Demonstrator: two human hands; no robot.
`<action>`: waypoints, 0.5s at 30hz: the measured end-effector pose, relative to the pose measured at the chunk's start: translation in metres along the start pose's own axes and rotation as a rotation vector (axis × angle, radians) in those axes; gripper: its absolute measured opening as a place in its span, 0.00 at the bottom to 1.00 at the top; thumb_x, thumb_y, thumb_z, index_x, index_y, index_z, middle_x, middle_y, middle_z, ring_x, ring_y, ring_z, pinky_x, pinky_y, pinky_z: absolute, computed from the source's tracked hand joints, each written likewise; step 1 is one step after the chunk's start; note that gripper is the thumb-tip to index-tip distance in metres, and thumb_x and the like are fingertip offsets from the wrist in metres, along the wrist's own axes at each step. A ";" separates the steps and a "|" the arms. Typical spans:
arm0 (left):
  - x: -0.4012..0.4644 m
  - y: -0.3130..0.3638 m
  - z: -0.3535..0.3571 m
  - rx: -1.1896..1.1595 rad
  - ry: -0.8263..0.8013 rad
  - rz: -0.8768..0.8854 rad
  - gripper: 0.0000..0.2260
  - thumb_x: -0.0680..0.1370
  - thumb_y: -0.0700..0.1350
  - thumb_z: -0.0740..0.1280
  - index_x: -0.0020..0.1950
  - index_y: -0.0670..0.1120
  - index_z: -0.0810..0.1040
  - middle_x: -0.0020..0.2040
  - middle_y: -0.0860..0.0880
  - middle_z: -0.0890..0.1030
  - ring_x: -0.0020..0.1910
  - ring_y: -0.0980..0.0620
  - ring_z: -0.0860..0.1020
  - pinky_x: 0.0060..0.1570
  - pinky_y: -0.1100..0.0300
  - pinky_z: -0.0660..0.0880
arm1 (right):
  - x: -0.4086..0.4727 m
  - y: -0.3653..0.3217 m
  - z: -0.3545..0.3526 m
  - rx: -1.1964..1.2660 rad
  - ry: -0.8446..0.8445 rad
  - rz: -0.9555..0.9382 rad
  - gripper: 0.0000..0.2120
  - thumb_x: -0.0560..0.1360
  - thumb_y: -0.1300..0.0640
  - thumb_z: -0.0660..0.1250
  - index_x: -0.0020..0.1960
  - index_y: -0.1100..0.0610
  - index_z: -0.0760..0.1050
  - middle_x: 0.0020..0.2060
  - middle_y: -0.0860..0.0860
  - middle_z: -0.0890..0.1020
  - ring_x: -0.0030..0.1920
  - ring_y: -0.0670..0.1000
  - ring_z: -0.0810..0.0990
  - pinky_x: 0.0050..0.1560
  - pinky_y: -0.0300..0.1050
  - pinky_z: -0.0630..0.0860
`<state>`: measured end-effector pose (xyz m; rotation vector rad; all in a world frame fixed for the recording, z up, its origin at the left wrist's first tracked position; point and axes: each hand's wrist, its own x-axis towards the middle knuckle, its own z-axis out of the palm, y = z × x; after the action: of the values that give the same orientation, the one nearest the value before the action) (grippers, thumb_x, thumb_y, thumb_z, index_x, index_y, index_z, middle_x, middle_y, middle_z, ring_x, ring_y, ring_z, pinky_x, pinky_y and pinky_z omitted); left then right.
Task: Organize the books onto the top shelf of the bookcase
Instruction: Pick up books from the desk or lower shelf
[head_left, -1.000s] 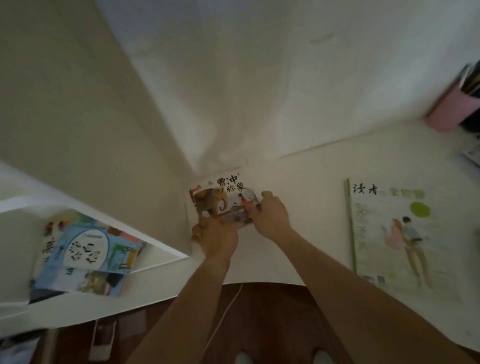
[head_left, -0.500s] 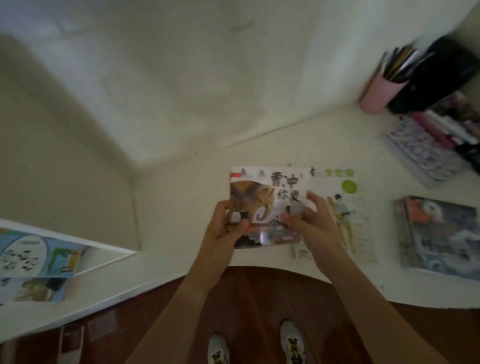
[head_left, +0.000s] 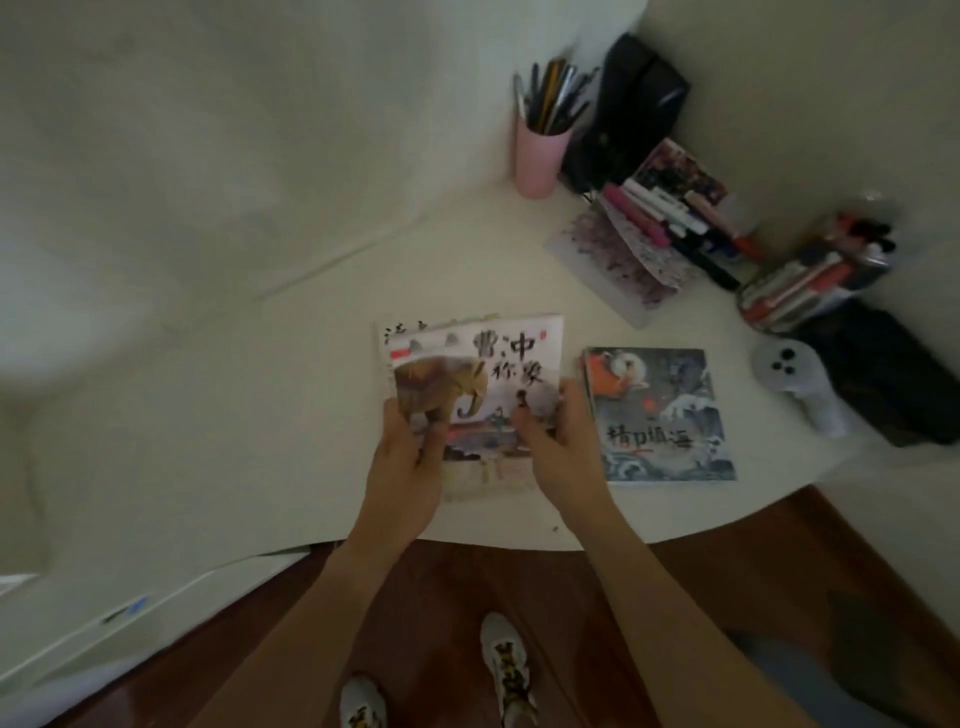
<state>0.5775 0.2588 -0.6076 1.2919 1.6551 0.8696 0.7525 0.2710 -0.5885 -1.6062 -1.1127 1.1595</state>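
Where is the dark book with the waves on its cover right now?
In the head view, the dark wave book lies flat on the white desk, just right of the elephant book that both hands hold, and left of the white controller.

"曹冲称象" on elephant book (head_left: 483, 374)

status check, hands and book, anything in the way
Left hand and right hand both grip the elephant book, held over the magazine on the desk. Wave-cover book lies apart to the right. Nothing blocking.
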 end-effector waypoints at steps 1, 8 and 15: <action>0.000 0.023 0.013 0.021 0.006 0.020 0.08 0.85 0.45 0.61 0.63 0.49 0.66 0.56 0.54 0.78 0.52 0.57 0.80 0.44 0.66 0.77 | 0.003 -0.007 -0.016 -0.028 0.065 -0.018 0.16 0.80 0.56 0.69 0.60 0.38 0.70 0.48 0.43 0.81 0.49 0.44 0.82 0.50 0.55 0.82; 0.001 0.086 0.132 0.164 -0.118 -0.002 0.19 0.78 0.42 0.71 0.66 0.47 0.71 0.51 0.55 0.79 0.49 0.57 0.81 0.43 0.71 0.74 | 0.017 0.000 -0.148 -0.580 0.373 0.179 0.22 0.78 0.54 0.69 0.69 0.57 0.70 0.60 0.56 0.74 0.59 0.57 0.76 0.55 0.50 0.74; -0.010 0.062 0.173 0.599 -0.205 0.179 0.18 0.85 0.45 0.58 0.74 0.42 0.71 0.70 0.41 0.73 0.65 0.39 0.75 0.68 0.45 0.73 | 0.023 0.045 -0.159 -0.765 0.195 0.329 0.27 0.80 0.46 0.65 0.73 0.59 0.65 0.64 0.62 0.72 0.62 0.63 0.73 0.58 0.57 0.74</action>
<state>0.7612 0.2674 -0.6199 1.8873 1.7127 0.3195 0.9187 0.2615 -0.6021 -2.5052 -1.2723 0.7708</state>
